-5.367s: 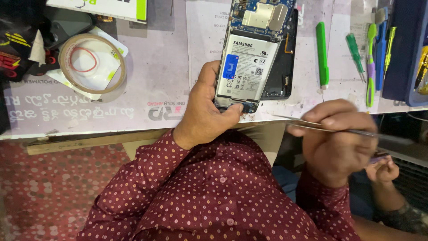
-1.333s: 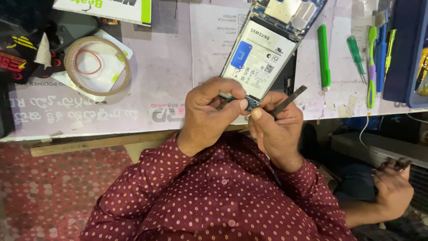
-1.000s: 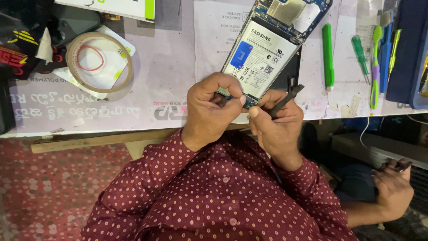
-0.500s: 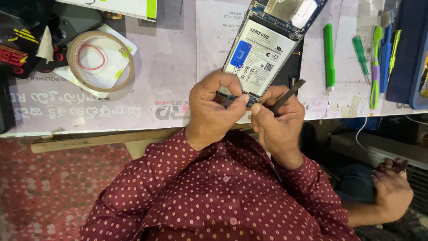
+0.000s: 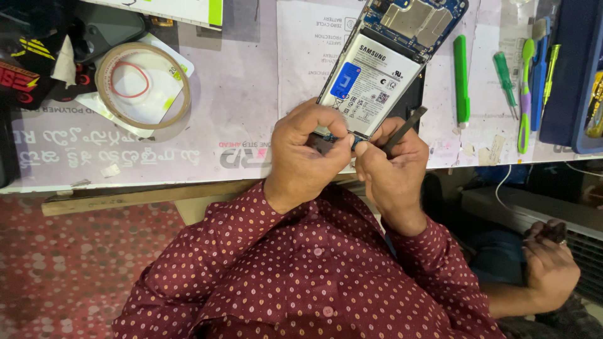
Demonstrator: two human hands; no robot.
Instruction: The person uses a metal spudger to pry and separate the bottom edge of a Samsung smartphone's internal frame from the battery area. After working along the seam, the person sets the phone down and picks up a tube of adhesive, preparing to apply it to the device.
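An opened smartphone (image 5: 377,69) lies tilted on the worktable (image 5: 251,125), back cover off, white battery and blue circuit board showing. My left hand (image 5: 304,154) grips its near end, thumb and fingers pinched at the bottom edge. My right hand (image 5: 392,172) is pressed against the left one at that same edge and holds a thin dark pry tool (image 5: 405,129), whose free end points up and right beside the phone. My fingers hide the phone's bottom edge.
A roll of clear tape (image 5: 141,85) lies at the left, with black gear (image 5: 38,69) beyond it. Right of the phone are a green stick tool (image 5: 461,78), a green screwdriver (image 5: 505,75), a brush (image 5: 524,94) and a blue case (image 5: 571,75). Another person's hand (image 5: 553,267) rests at the lower right.
My right hand came up from beyond the table edge to the phone's near end and now meets the left hand there. The phone has tilted a little to the right.
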